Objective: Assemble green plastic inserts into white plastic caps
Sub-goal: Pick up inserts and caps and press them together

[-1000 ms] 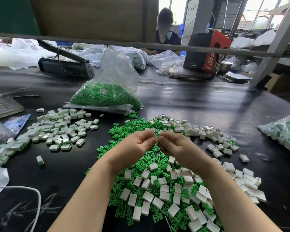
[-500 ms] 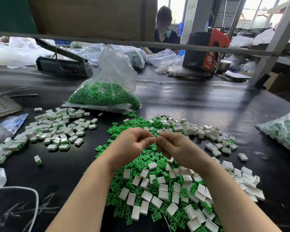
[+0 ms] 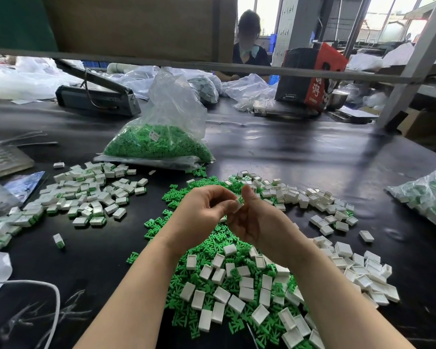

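1. Left hand [image 3: 199, 212] raised over the middle of the bench [image 3: 300, 157], fingers curled, tips pinching a white cap [image 3: 238, 204].
2. Right hand [image 3: 254, 222] just beside it, palm turned up, thumb upright and touching the same cap; a sliver of green insert [image 3: 241, 199] visible at the cap's top edge. Cannot tell how far the insert sits inside.
3. Under both wrists, toward the near edge: loose pile [image 3: 212, 293] of green inserts with empty white caps lying on top.
4. More caps [image 3: 295, 197] strewn toward the right side, several open side up.
5. Toward the left edge: finished caps [image 3: 86, 195] showing green, spread in a heap.
6. Behind the hands, mid-bench: clear bag [image 3: 159, 144] of green inserts.
7. At the right edge: second bag [image 3: 428, 197] holding white-and-green pieces.
8. Far edge: a seated person [image 3: 249, 51].
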Tool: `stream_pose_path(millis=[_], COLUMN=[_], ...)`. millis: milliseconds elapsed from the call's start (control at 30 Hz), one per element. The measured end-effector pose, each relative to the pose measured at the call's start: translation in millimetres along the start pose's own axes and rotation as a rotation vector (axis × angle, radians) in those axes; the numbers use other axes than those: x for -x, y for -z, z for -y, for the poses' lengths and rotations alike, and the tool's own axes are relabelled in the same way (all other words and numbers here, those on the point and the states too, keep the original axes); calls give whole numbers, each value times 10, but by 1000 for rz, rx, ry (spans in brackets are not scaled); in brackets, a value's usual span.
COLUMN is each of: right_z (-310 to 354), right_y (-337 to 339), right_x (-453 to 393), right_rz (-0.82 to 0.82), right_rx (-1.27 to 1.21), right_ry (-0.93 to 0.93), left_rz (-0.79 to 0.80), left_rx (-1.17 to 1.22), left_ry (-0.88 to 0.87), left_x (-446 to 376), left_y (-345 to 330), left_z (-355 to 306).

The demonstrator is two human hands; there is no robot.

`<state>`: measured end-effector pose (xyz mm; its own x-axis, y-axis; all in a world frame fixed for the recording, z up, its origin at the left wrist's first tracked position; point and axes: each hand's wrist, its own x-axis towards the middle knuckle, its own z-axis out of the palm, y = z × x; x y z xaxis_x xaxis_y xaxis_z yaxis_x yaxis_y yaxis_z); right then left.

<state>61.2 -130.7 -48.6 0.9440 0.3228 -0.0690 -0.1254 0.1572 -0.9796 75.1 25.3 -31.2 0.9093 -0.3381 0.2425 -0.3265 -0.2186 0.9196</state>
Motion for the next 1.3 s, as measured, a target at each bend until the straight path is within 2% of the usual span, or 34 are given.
stream_pose_path(millis=[133, 400, 600, 900, 1300], right_z=[6, 28, 4, 12, -34], right_y=[-23, -37, -36, -9, 45], right_x=[14, 5, -9, 5, -18], right_rz=[42, 79, 95, 67, 114], right_rx=[-217, -323, -204, 111, 14], right_ry=[21, -14, 46, 171, 162], left_rz=[-11, -17, -79, -65, -72], left_rx=[42, 133, 196, 173, 259], left_ry=[-13, 7, 50, 43, 24], left_x=[-8, -6, 5, 3, -2], left_y=[-3, -26, -56, -60, -119], left_z=[-4, -34, -64, -77, -83])
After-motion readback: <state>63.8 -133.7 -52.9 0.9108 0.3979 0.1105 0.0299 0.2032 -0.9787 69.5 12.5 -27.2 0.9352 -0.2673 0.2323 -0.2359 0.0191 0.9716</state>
